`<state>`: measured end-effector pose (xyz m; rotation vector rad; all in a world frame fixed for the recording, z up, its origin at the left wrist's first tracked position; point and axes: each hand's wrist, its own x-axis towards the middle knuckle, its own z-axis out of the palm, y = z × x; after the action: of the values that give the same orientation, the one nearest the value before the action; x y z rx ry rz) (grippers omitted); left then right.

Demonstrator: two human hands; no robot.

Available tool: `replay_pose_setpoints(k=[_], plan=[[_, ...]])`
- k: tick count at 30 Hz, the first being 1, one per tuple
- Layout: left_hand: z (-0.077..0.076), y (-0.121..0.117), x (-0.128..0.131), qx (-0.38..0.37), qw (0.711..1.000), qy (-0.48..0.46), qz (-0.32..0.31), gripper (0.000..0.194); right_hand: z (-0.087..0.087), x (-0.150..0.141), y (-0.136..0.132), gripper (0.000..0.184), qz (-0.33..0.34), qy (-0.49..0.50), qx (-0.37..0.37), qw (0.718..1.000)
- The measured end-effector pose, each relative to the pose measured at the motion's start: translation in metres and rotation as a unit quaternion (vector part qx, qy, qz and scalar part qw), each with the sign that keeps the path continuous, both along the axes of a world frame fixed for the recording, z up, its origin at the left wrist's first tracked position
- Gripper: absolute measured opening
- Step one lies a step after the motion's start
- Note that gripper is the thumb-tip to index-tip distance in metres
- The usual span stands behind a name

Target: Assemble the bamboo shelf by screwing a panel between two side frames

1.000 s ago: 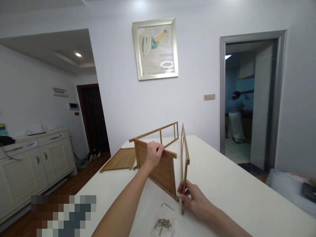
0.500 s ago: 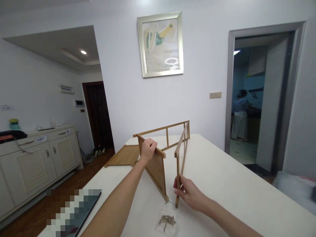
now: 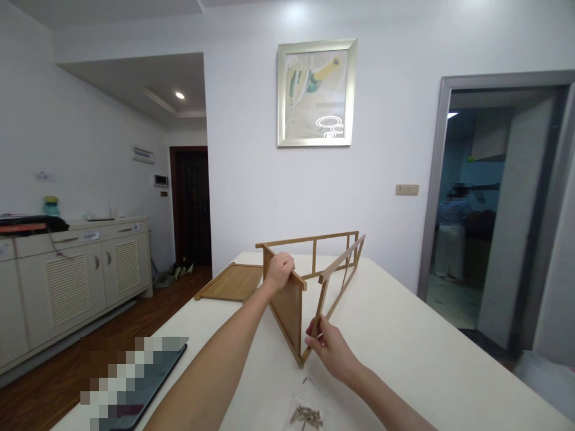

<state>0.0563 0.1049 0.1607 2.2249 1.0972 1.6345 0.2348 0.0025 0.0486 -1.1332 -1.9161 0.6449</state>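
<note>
On the worktop [image 3: 404, 341], my left grip [image 3: 279, 271] is clamped over the wooden panel [image 3: 287, 308] at twelve o'clock and my right grip [image 3: 330, 344] on the open frame [image 3: 344, 257] at one o'clock, both judged light, stiff, best held by their edges.

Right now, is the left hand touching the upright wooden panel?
Touching. The head view shows the left hand curled over the top edge of the upright wooden panel.

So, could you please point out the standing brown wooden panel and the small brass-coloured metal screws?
Standing brown wooden panel [image 3: 288, 310], head view: its broad face.
Small brass-coloured metal screws [image 3: 308, 416], head view: the middle of the pile.
</note>
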Motion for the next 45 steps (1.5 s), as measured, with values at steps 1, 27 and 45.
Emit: replay_pose_setpoints(k=[1, 27, 45], plan=[[-0.001, 0.0, -0.002, 0.0, 1.0, 0.0, -0.004, 0.028, -0.003, -0.002, 0.0, 0.009, 0.001, -0.002, 0.002, 1.0], [-0.097, -0.087, -0.024, -0.134, 0.973, -0.184, 0.034, 0.03, -0.022, -0.034, -0.01, 0.016, -0.011, -0.044, 0.003, 0.999], [-0.148, -0.09, -0.019, -0.253, 0.967, -0.01, 0.022, 0.056, -0.029, -0.039, 0.001, 0.016, 0.043, -0.051, 0.007, 0.998]])
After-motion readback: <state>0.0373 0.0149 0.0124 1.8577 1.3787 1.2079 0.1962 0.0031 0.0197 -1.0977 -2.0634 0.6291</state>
